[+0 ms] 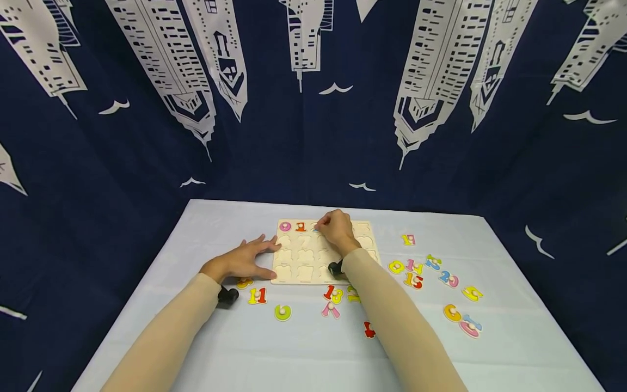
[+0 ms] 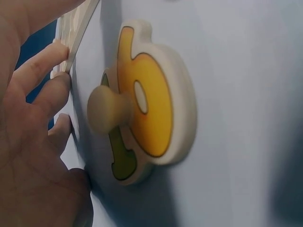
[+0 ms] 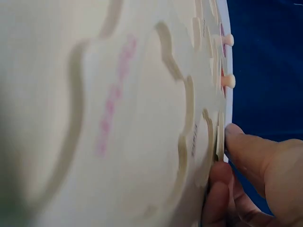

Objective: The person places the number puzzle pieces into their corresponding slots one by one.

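A wooden puzzle board [image 1: 306,256] with number-shaped recesses lies mid-table. Its top row holds a pink 0 [image 1: 285,226] and an orange 1 [image 1: 300,226]. My right hand [image 1: 320,226] is at that row beside the 1, finger and thumb pinching a thin number piece [image 3: 220,137] at a recess. My left hand [image 1: 271,260] lies flat with spread fingers [image 2: 42,90] touching the board's left edge [image 2: 78,33]. A yellow knobbed number piece [image 2: 142,109] sits on the cloth by that wrist.
Loose number pieces lie around the board: an 11 [image 1: 257,295], a green piece [image 1: 282,312], a 13 [image 1: 333,294], a red piece [image 1: 369,330], and several more to the right around a 15 [image 1: 413,280]. A dark blue patterned curtain [image 1: 313,109] surrounds the pale cloth-covered table [image 1: 196,337].
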`<state>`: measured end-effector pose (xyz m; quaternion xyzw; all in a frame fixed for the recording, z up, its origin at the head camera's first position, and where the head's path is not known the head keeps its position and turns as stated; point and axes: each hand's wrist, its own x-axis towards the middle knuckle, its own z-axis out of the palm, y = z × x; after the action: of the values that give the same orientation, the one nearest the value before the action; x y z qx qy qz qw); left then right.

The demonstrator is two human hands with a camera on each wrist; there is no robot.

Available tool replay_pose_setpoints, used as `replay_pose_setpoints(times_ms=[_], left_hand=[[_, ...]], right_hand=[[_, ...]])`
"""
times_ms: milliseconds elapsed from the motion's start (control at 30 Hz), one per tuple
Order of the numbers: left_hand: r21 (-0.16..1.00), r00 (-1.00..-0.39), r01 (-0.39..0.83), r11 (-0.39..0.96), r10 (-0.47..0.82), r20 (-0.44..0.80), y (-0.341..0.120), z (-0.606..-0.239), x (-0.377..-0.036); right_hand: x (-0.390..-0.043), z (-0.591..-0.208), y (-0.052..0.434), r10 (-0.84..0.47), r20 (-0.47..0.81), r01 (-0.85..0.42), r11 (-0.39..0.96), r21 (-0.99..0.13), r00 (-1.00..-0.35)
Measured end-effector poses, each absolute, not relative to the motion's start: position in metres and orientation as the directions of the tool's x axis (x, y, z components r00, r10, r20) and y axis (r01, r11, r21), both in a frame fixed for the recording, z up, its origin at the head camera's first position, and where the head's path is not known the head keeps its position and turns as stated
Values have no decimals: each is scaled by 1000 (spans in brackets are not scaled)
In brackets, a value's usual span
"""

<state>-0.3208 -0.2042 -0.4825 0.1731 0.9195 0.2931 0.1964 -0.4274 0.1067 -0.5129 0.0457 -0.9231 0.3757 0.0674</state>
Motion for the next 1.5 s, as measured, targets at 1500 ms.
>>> replay_pose_setpoints(times_ms=[1500], left_hand=[[608,-860,243,756,458,-225,-205,-488,-321]], right_hand=[[-392,-457,172,-511,-72,-407,755,-514,-856]])
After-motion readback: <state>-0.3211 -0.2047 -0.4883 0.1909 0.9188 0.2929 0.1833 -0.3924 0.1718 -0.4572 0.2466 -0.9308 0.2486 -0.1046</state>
